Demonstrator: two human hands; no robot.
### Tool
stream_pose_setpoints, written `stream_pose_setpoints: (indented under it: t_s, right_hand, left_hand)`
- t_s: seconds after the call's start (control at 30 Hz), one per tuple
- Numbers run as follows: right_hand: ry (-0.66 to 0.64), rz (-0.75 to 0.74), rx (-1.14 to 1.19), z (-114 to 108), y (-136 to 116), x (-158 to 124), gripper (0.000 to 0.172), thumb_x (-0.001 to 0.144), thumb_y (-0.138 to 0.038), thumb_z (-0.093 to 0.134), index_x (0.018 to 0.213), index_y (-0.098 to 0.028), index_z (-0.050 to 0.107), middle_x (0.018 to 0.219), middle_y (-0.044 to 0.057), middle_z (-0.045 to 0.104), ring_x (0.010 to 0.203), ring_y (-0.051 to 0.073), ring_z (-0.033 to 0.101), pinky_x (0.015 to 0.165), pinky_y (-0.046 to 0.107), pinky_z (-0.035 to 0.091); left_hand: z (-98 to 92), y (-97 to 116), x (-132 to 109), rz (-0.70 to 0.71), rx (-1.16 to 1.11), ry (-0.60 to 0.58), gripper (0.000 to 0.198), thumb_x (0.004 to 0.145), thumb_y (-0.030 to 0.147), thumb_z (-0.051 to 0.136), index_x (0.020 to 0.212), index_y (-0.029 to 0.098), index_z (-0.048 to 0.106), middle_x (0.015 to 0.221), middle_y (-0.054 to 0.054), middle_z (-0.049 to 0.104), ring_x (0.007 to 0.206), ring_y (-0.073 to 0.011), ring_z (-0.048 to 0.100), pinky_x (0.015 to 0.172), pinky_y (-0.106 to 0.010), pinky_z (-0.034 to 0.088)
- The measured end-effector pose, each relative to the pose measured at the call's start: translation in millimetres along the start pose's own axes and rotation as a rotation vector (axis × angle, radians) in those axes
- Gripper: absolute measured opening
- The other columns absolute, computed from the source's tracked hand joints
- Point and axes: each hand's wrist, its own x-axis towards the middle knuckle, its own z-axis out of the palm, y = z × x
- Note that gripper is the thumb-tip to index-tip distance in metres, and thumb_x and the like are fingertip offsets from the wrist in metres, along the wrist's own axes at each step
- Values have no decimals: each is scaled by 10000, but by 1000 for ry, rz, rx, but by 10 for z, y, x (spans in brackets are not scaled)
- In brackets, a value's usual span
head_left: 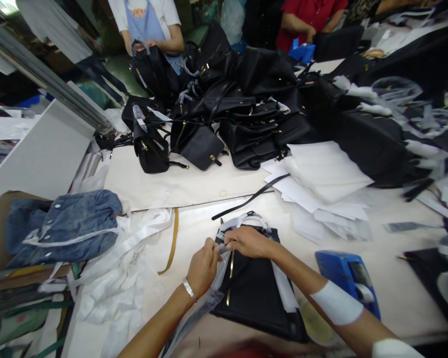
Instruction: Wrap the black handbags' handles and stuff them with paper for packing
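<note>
Black bag [254, 293]: lies flat at the near edge of the table [399, 283], handle [254, 215] toward the far edge; a hard pull your way could drag it over that near edge.
Left hand [203, 268]: your fingers are closed in a pinch, apparently on the film [210, 300]; if they slip, the hanging length could slide off the near edge.
Right hand [249, 242]: thumb and fingertips are drawn together on the same film, over the bag's far left corner; too sharp a tug could tear it.
Zips [231, 264]: gold, just below your hands; film dragged across them could catch on the metal.
Bracelet [188, 288]: on your left wrist, near the trailing film, which could snag there.
Strap [243, 204]: loose, between the bag and the far edge; a sideways sweep could tangle it with the handle.
Dispenser [332, 266]: blue, toward the near right corner; your right forearm passes close and could knock it.
</note>
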Motion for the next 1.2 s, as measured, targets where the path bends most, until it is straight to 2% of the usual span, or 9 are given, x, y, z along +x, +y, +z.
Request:
stream_pose_setpoints:
  t_s: [0.1,0.27,0.53,0.7,0.77,0.87,1.07,1.13,1.2]
  right_hand:
    - [3,-31,43,-72,41,-23,110,835,-250,533,878,-212,627,769,-16,638,708,130,551,637,223,339]
    - [178,60,-93,-187,247,-109,68,819,-206,549,815,-193,615,829,18,637,826,165,543,759,268,351]
    - [139,-55,-129,-82,262,-65,98,819,-165,522,817,-191,617,835,30,626,852,175,539,798,288,363]
    - [226,69,-124,-209,463,-254,202,789,-181,588,990,-209,592,977,39,594,942,181,522,818,292,378]
    - [246,113,-145,-201,531,-293,181,787,-158,583,960,-207,602,946,38,591,934,179,520,812,288,381]
    - [255,80,-161,-118,560,-250,132,809,-135,541,890,-202,620,892,33,599,895,166,522,784,270,389]
    - [277,25,-246,-49,539,-177,131,829,-136,500,856,-190,617,854,36,604,852,166,525,757,266,396]
    - [284,63,-220,-77,590,-232,118,831,-172,524,907,-202,610,880,30,600,875,163,531,767,257,396]
    - [320,169,-192,-96,664,-296,163,819,-185,550,977,-205,590,919,30,600,878,157,544,768,249,394]
  left_hand:
    - [-5,45,67,40,54,-24,200,939,333,270,857,224,416,742,-31,619,695,-188,607,654,-282,391]
    - [-20,47,185,79,115,4,201,934,345,293,851,221,427,772,-31,600,708,-182,595,646,-273,399]
    - [229,224,451,224,161,-30,166,909,273,354,836,203,485,868,-54,586,817,-185,567,735,-302,426]
    - [235,232,527,257,189,-32,142,896,223,370,862,201,507,919,-59,573,857,-186,553,775,-315,429]
    - [216,240,543,257,241,-22,144,896,213,371,901,199,514,922,-61,568,846,-188,548,772,-320,428]
    - [223,306,576,283,357,6,155,895,186,368,942,187,516,929,-65,558,845,-195,537,773,-335,422]
    - [364,504,706,416,598,5,175,873,123,387,934,168,544,956,-73,533,882,-207,509,813,-368,402]
    - [403,533,764,441,636,0,182,872,119,393,944,165,554,983,-79,526,890,-204,506,812,-367,400]
    - [420,546,828,458,661,4,188,871,123,401,967,161,559,1009,-84,521,898,-203,504,820,-369,396]
